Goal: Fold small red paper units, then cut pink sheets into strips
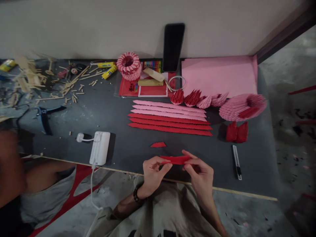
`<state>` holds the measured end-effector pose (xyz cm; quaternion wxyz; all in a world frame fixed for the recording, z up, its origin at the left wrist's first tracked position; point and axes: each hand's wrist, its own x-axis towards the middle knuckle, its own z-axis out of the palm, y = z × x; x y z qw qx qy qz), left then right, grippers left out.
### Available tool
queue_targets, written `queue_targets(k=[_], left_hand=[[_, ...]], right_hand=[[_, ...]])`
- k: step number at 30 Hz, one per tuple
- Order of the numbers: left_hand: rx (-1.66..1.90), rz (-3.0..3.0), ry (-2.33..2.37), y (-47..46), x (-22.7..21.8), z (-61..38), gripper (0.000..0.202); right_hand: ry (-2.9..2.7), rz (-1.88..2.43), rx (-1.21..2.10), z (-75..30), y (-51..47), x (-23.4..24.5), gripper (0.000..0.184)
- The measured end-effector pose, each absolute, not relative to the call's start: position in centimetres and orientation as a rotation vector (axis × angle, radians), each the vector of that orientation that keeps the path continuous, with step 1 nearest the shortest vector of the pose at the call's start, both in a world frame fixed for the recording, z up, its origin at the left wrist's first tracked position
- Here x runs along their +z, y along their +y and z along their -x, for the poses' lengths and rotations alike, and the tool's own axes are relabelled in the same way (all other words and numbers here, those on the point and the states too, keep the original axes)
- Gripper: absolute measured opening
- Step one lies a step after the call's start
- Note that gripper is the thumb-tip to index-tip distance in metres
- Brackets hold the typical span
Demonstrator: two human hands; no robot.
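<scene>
Between my two hands a red strip of paper is stretched level above the table's near edge. My left hand pinches its left end between thumb and fingers. The right end sits in the grip of my right hand, whose index finger points up and left. Just beyond lies a small red paper piece. Farther up are red paper strips with pointed ends and pink paper strips, laid side by side. Folded red paper pieces stand to the right, above a utility knife.
Across the back are a pink folded-paper form, pink paper sheets, a leaning phone and a ringed paper model. On the left lie a white power bank, blue pliers-like tool and wooden sticks. Another person's arm is far left.
</scene>
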<state>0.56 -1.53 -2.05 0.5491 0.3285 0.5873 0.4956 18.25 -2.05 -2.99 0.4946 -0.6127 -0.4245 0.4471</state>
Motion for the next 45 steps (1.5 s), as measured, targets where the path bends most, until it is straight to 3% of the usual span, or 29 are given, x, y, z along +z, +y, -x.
queue_targets(k=[3, 12, 25, 28, 33, 45], left_hand=[[1.150, -0.673, 1.389, -1.5, -2.3, -0.5, 0.021], [1.226, -0.567, 1.424, -1.7, -3.2, -1.0, 0.039], [1.282, -0.562, 1.575, -1.6, -3.2, -1.7, 0.033], [1.187, -0.527, 1.543, -1.5, -3.3, -1.6, 0.043], [1.077, -0.634, 1.564, -1.2, -3.4, -1.1, 0.024], [0.830, -0.899, 1.534, 0.0, -0.5, 0.8, 0.021]], right_hand=[[-0.954, 1.572, 1.127, -17.5, -2.5, -3.1, 0.013], [-1.001, 1.690, 0.806, -16.1, -3.3, -3.0, 0.012], [-0.782, 1.718, 0.835, -15.5, -3.0, -3.2, 0.035], [-0.773, 1.741, 0.807, -15.6, -2.9, -3.1, 0.033], [-0.779, 1.726, 0.818, -15.6, -2.8, -3.0, 0.027], [-0.708, 1.751, 0.922, -16.4, -1.8, -2.6, 0.031]])
